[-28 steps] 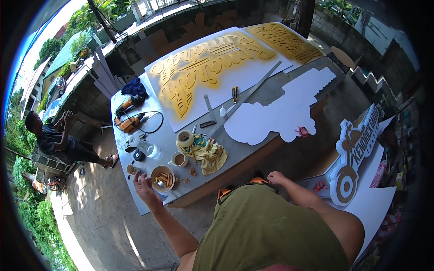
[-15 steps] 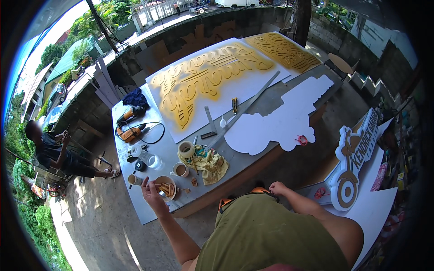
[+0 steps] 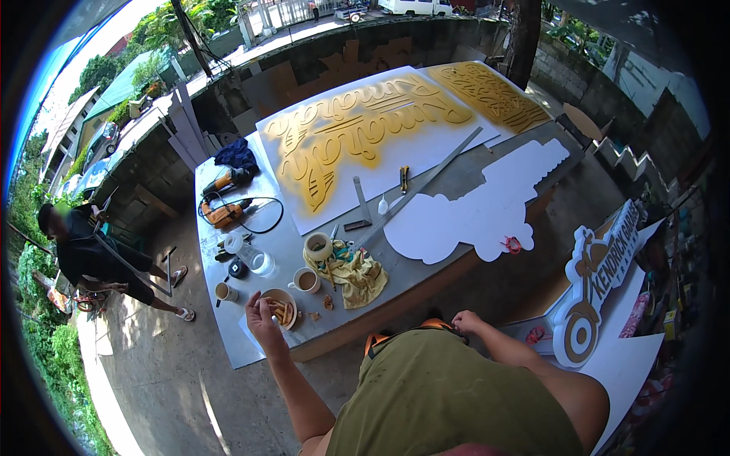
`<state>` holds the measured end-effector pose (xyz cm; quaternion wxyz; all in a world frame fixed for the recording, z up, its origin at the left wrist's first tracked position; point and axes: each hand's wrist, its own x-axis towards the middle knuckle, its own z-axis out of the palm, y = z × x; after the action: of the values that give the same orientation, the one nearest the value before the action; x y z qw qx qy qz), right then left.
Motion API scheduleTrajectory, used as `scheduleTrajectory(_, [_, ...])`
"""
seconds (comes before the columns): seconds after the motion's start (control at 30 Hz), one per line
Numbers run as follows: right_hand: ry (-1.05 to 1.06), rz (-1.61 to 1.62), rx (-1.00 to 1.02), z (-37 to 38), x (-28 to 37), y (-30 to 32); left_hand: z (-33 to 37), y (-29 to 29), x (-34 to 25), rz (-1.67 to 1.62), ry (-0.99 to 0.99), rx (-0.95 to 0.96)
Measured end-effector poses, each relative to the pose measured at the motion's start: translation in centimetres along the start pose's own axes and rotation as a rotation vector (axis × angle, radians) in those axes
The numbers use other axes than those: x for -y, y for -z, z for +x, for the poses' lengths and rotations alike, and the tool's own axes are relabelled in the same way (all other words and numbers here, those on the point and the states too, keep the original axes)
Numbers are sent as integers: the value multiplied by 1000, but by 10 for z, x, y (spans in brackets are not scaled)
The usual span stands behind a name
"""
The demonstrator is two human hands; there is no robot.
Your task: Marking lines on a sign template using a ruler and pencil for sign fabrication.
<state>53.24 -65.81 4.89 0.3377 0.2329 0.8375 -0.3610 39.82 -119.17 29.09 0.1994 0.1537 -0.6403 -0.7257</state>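
My left hand [image 3: 264, 325] is raised at the near left edge of the table, its fingers bent together beside a bowl [image 3: 292, 322] of fries [image 3: 282, 309]. A small pale spot shows between the fingers, too small to name. My right hand [image 3: 466, 321] hangs near my hip with loosely curled fingers and nothing visible in it. Around the bowl are a mug of brown drink [image 3: 306, 281], a second cup [image 3: 226, 292], crumpled scraps [image 3: 328, 302] and a stained yellow cloth [image 3: 359, 280].
Power tools [image 3: 226, 213], a clear jar [image 3: 262, 264], a tape measure [image 3: 238, 267], a cutter [image 3: 404, 178] and a long metal ruler [image 3: 449, 167] lie on the table. Beyond are gold-sprayed letter boards [image 3: 365, 137] and a white cutout [image 3: 487, 205]. A sign [image 3: 589, 304] leans right; a person [image 3: 99, 254] stands left.
My view has shifted slightly. My left hand stays beside the bowl, its fingers drawn closer together. The person at the left has turned and stepped, with a long thin object now slanting across their body.
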Motion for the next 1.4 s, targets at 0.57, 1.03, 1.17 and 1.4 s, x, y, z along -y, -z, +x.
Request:
scheduleTrajectory(0.57, [11,-21,41,11,7,3,-7,35,-24,73,-113,-187])
scheduleTrajectory(1.03, [10,-63,77,14,26,-1,-12,82,-49,118,-260,-414])
scheduleTrajectory(1.17, [34,-56,86,17,25,-3,-17,85,-45,138,-274,-412])
scheduleTrajectory(1.4, [11,-32,85,13,18,-4,-15,83,-45,128,-261,-396])
